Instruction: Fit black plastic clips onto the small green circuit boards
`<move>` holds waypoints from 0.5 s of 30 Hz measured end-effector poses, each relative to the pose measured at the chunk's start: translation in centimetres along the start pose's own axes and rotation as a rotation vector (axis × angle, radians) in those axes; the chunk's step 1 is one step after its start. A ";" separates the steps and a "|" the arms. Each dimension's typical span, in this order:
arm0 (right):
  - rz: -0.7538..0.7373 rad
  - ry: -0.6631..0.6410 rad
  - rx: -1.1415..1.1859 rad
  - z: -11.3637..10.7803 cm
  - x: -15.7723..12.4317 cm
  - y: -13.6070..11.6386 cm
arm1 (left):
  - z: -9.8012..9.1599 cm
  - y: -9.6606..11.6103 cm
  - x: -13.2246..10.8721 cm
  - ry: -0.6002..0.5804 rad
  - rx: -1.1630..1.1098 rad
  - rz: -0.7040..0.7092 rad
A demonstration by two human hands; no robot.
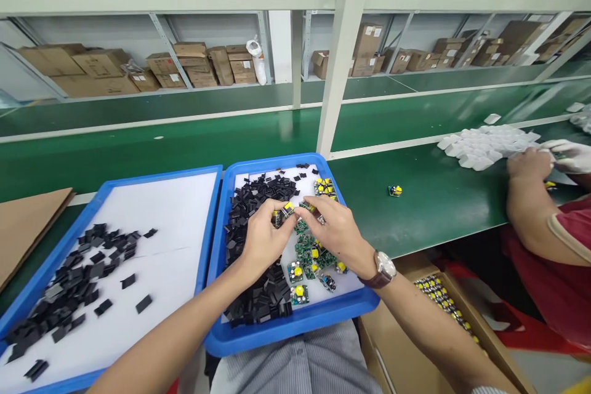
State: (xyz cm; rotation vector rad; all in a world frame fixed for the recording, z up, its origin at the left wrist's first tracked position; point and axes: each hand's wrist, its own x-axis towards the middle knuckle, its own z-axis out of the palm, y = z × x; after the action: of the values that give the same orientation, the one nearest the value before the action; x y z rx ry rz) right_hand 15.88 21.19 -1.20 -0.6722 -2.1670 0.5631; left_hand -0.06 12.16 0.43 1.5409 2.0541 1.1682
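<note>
Over the near blue tray (295,337), my left hand (264,231) is closed, its thumb and fingers pinching a small circuit board (287,209) with a yellow-topped part. My right hand (339,234), wearing a wristwatch, pinches another small green circuit board (305,204) close beside it. Both boards are partly hidden by the fingers. Below and left of my hands lies a heap of black plastic pieces (263,289). Loose green circuit boards (305,252) with yellow parts lie under my right hand, and a group of yellow-topped boards (325,187) sits at the tray's far right.
To the left, a second blue tray (211,221) holds scattered black pieces (87,271). One board (394,190) lies on the green bench (369,221). At right, a co-worker's hands (530,163) are beside white plastic pieces (480,144). A carton of boards (443,301) stands below. A post (339,68) rises ahead.
</note>
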 end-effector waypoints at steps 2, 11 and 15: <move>0.006 -0.051 -0.036 -0.2 -0.2 0.4 | 0.0 -0.5 0.2 -0.031 0.031 0.011; -0.085 -0.388 -0.013 -3.2 -1.4 2.3 | -2.0 -2.1 0.9 -0.442 -0.054 -0.040; -0.169 -0.359 0.166 -3.8 -0.1 0.8 | -2.4 -0.8 1.3 -0.492 -0.251 -0.069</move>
State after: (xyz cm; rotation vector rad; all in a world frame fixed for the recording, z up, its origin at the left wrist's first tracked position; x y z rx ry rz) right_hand 19.09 22.41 0.55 -0.3106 -2.4440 0.8118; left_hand -2.66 12.32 1.53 1.4455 1.5624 0.8710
